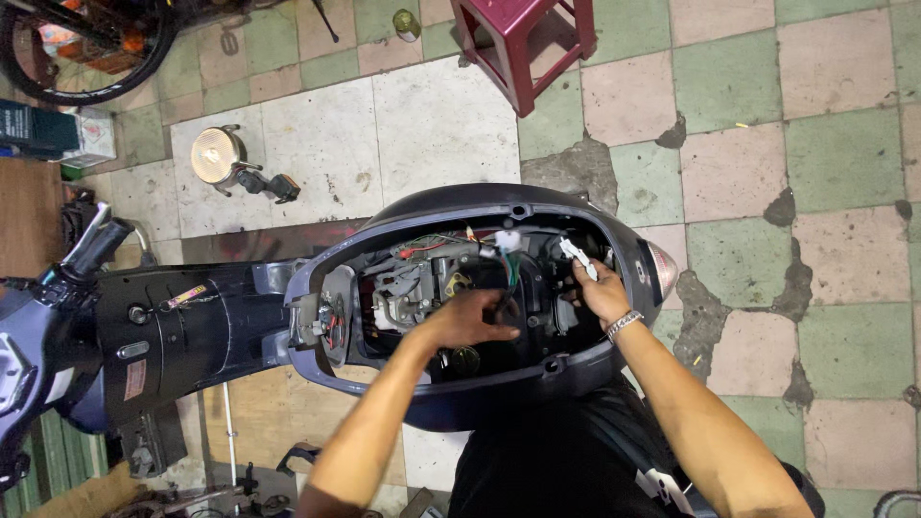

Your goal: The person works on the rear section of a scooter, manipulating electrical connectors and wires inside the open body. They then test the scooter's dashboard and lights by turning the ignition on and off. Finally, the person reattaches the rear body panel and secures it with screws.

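A dark blue scooter (192, 326) lies across the view with its seat off and the under-seat bay (460, 288) exposed, showing engine parts and coloured wires. My left hand (470, 318) reaches into the middle of the bay and its fingers close around a dark cable or hose (506, 305). My right hand (600, 288), with a bracelet on the wrist, is at the rear of the bay, pinching a white connector (576, 255) on the wiring. A white plug with green wires (508, 242) hangs between the hands.
A maroon plastic stool (523, 43) stands at the top. A round headlamp part (216, 153) and a small black piece (283, 187) lie on the tiled floor. A bicycle wheel (86, 48) is top left. Tools lie on a board (240, 422) beneath the scooter.
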